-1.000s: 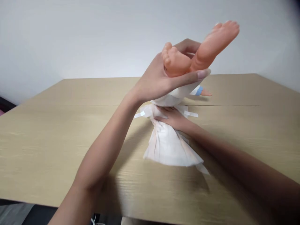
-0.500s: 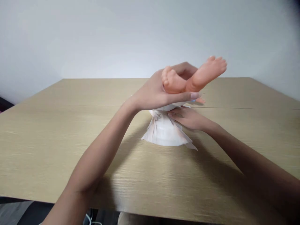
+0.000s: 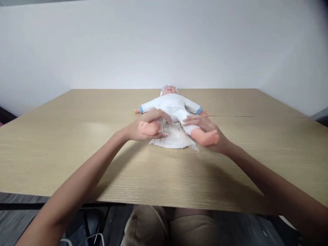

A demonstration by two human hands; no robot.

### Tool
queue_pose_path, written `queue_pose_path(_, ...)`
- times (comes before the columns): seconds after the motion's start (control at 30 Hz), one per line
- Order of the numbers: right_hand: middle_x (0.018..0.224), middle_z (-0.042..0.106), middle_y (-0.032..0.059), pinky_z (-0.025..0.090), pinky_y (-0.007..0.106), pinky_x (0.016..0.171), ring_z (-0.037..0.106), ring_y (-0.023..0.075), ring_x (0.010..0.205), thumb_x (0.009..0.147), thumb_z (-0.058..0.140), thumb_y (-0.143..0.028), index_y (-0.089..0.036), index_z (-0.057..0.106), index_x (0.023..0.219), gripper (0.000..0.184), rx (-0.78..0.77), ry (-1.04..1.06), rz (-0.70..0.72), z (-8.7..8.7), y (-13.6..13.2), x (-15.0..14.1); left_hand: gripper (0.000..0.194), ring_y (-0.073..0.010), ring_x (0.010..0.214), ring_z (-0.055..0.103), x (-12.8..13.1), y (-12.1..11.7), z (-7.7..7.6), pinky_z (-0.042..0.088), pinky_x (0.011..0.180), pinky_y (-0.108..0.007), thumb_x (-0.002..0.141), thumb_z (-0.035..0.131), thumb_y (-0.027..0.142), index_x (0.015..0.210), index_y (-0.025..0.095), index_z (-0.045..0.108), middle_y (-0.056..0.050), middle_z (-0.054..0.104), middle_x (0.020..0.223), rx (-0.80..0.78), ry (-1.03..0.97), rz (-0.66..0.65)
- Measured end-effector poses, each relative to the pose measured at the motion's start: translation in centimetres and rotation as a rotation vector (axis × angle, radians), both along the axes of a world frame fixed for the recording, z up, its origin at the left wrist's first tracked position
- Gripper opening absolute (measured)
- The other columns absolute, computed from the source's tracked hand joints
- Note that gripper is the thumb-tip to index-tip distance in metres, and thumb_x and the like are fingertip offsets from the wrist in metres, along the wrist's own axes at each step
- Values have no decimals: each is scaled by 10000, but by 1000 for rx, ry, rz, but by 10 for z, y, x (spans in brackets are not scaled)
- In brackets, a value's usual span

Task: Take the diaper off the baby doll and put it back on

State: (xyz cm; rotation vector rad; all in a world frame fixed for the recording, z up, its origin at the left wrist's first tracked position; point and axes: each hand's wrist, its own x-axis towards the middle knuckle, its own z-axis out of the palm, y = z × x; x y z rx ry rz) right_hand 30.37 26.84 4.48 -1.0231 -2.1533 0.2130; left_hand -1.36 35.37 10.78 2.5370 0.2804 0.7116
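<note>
On its back lies a baby doll (image 3: pixel 172 100) in a white outfit with blue cuffs and a printed white cap, its arms spread and its head towards the wall. My left hand (image 3: pixel 143 126) is wrapped round the doll's leg on the left, behind that foot. My right hand (image 3: pixel 212 133) grips the other leg, fingers over the top of it. The doll's legs are parted and its feet point towards me. Beneath its bottom a white diaper (image 3: pixel 176 138) lies spread on the table, its front part flaring towards me.
The wooden table (image 3: pixel 153 181) has a thin seam across it and a near edge above my knees (image 3: pixel 148 225). A pale wall (image 3: pixel 164 41) rises behind it. Cables and dark items are below at the left.
The doll's legs have come down and apart; before, my left hand held both raised together. My right hand has moved from the diaper to a leg. The view has tilted.
</note>
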Motion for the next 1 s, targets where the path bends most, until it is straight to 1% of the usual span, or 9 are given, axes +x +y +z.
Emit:
queue_pose_path(0.1,1553,662,65,479,573,1260,553,334,1544,988,500,-273,-292,757,1296,402,62,-172,57,-25,-1,27,355,-296,1386,646,-36,8,-33,483,1247,-536,953,777,305,1304,267,744,-103,758,1402,83,81,43)
queue_pose_path(0.27,1600,644,57,480,566,1253,526,300,1580,1048,460,-198,-298,771,1309,418,80,-322,52,-43,5,42,687,-329,1553,492,-58,17,-70,431,1291,-625,872,667,70,1510,325,652,-52,677,1582,203,228,71)
queue_pose_path(0.4,1589,666,38,502,564,1246,565,293,1553,1113,465,-230,-344,796,1316,405,45,-327,39,-40,6,42,791,-332,1565,450,-56,18,-71,440,1285,-621,838,604,-23,1550,322,614,-36,648,1616,246,265,40)
queue_pose_path(0.53,1620,642,24,516,529,1257,575,285,1546,1111,525,-226,-385,771,1393,408,-35,-278,102,-37,6,48,638,-306,1586,437,-58,16,-64,468,1270,-577,1009,550,55,1586,325,584,-33,622,1643,206,308,27)
queue_pose_path(0.67,1630,628,12,538,480,1247,560,255,1561,1131,420,-176,-377,745,1412,474,-154,-228,116,-25,0,46,449,-290,1525,485,-52,5,-57,479,1243,-529,1131,431,213,1522,323,622,-21,660,1582,95,324,91)
queue_pose_path(0.77,1596,647,64,547,519,1234,549,299,1566,1141,508,-329,-330,685,1454,360,-181,-249,28,-17,-12,28,433,-342,1374,534,-36,-13,-57,496,1189,-549,1095,579,501,1459,270,620,-75,690,1462,75,336,235)
queue_pose_path(0.83,1579,649,116,548,578,1218,537,360,1564,1089,633,-497,-288,617,1517,477,-127,-307,-67,-18,-22,11,581,-364,1289,536,-23,-24,-63,510,1147,-561,988,710,636,1394,230,616,-112,685,1386,129,334,354)
queue_pose_path(0.9,1580,635,160,537,618,1215,527,405,1556,1042,690,-587,-239,566,1572,646,-28,-378,-160,-25,-30,-7,519,-373,1269,523,-11,-33,-71,504,1140,-566,972,747,558,1331,207,616,-130,666,1370,213,343,458)
queue_pose_path(1.0,1559,637,187,520,592,1229,526,403,1539,1085,654,-423,-179,567,1593,571,94,-479,-251,-37,-35,-26,307,-383,1271,513,-1,-39,-81,507,1110,-569,1005,680,333,1275,194,635,-143,641,1406,318,411,551)
